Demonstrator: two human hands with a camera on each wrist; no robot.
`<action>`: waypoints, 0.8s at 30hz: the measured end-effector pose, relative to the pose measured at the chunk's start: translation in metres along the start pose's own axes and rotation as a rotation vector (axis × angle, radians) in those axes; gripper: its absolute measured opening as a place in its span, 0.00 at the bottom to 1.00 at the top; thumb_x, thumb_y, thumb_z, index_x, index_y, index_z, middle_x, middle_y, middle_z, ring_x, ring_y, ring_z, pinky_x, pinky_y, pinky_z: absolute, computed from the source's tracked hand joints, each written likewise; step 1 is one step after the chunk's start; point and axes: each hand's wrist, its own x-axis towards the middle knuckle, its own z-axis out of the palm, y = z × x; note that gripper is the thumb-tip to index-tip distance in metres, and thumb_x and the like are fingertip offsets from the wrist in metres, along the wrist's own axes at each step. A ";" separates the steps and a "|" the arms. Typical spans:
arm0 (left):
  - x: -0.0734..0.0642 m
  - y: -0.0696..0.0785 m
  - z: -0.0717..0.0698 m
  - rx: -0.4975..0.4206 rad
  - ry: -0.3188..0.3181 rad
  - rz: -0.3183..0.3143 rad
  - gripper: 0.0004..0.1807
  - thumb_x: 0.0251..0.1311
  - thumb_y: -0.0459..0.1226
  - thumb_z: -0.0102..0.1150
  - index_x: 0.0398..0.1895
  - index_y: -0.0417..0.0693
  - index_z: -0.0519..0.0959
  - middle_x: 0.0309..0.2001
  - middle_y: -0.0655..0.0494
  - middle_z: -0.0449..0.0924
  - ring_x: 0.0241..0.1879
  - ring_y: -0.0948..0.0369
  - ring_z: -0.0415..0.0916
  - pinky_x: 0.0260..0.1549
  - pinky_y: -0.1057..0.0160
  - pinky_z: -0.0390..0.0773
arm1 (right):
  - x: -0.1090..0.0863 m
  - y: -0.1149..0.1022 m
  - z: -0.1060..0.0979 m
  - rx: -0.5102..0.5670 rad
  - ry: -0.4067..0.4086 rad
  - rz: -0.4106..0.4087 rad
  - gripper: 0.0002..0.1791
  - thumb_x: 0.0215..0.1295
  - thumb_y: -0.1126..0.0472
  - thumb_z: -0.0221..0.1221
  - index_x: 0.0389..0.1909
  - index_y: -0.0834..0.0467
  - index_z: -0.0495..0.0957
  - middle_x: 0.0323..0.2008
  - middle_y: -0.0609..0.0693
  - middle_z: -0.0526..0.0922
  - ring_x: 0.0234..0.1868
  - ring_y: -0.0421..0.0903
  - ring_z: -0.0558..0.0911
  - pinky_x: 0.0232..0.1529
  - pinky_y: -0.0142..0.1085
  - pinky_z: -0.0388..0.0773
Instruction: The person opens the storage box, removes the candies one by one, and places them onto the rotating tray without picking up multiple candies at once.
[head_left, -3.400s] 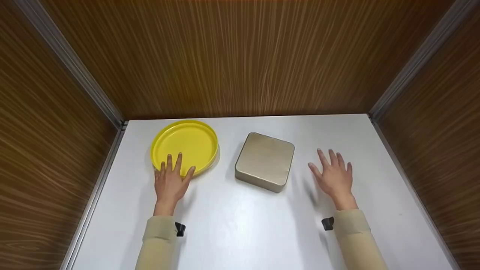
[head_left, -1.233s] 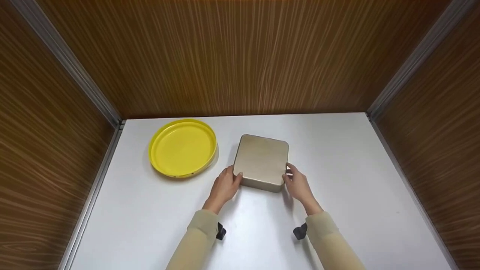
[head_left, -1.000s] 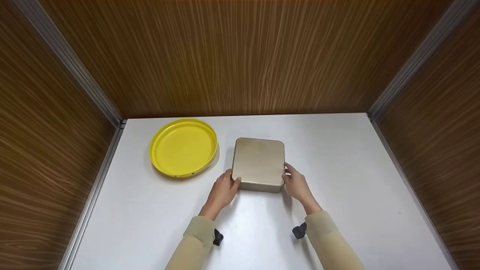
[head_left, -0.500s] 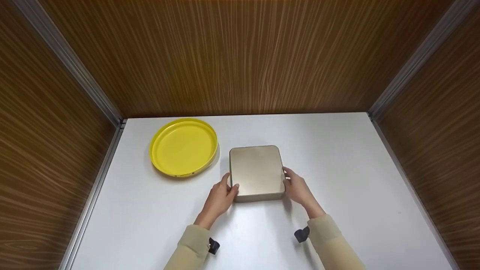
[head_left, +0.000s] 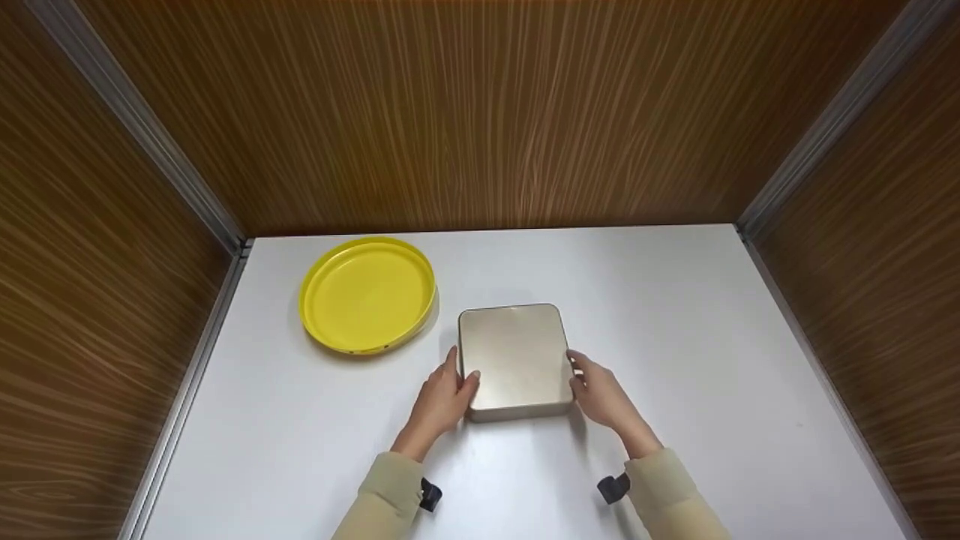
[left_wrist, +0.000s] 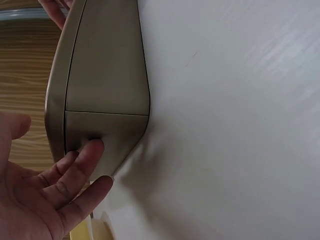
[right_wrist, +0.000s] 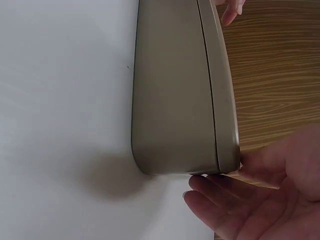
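Observation:
A square, champagne-coloured metal tin (head_left: 516, 356) with rounded corners and a lid sits on the white table, its near side almost parallel to the front. My left hand (head_left: 439, 401) holds its left side, thumb over the lid's edge. In the left wrist view, the fingertips of the left hand (left_wrist: 45, 195) press against the tin's side (left_wrist: 105, 60) below the lid seam. My right hand (head_left: 604, 397) grips the opposite side. The right wrist view has the fingers of the right hand (right_wrist: 260, 200) against the tin wall (right_wrist: 172, 95), the thumb near the lid rim.
A round container with a yellow lid (head_left: 367, 296) stands at the back left of the white table (head_left: 675, 315), a short way from the tin. Wood-grain panels (head_left: 480, 112) close off the back and both sides.
Both hands came from apart to the tin's sides. The tin has turned counterclockwise and slid toward me, still moving nearer over the last half second. The yellow-lidded container has stayed put.

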 end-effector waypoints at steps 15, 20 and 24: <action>-0.004 0.000 0.003 -0.020 -0.058 -0.057 0.41 0.69 0.54 0.50 0.74 0.35 0.56 0.60 0.41 0.70 0.58 0.48 0.71 0.58 0.47 0.70 | -0.013 -0.001 0.002 -0.012 0.017 -0.016 0.29 0.71 0.69 0.53 0.70 0.70 0.58 0.66 0.68 0.66 0.62 0.62 0.73 0.57 0.48 0.75; -0.008 -0.002 0.009 -0.061 -0.087 -0.086 0.55 0.58 0.62 0.60 0.77 0.41 0.47 0.64 0.40 0.61 0.59 0.47 0.68 0.59 0.46 0.69 | -0.013 -0.003 -0.003 -0.022 0.021 -0.027 0.27 0.72 0.68 0.51 0.69 0.70 0.62 0.64 0.67 0.69 0.61 0.61 0.74 0.57 0.49 0.75; -0.009 -0.004 0.014 -0.110 -0.095 -0.109 0.71 0.42 0.64 0.72 0.78 0.43 0.38 0.74 0.38 0.49 0.70 0.43 0.55 0.65 0.45 0.61 | -0.007 -0.011 -0.010 -0.101 0.059 -0.066 0.25 0.72 0.67 0.52 0.68 0.66 0.65 0.65 0.66 0.68 0.65 0.63 0.69 0.62 0.55 0.67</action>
